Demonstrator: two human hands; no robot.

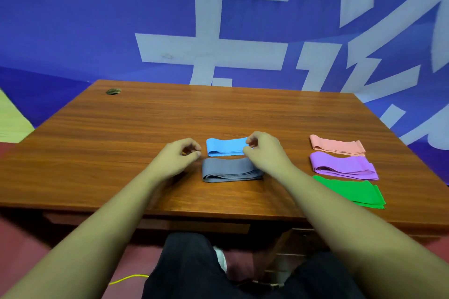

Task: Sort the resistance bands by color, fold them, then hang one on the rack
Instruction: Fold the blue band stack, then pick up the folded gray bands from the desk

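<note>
Five folded resistance bands lie on the wooden table (pixel 121 128). A blue band (pixel 224 147) sits at the middle, with a grey band (pixel 228 170) just in front of it. On the right, from far to near, are a pink band (pixel 337 145), a purple band (pixel 342 165) and a green band (pixel 352 192). My right hand (pixel 264 150) pinches the right end of the blue band and rests over the grey band's right end. My left hand (pixel 179 155) hovers just left of both bands, fingers curled, holding nothing. No rack is in view.
A cable hole (pixel 113 91) marks the table's far left corner. A blue banner with large white characters (pixel 218 31) hangs behind the table. Below the near edge are my dark-trousered legs (pixel 189 269) and a yellow cord (pixel 128 278) on the red floor.
</note>
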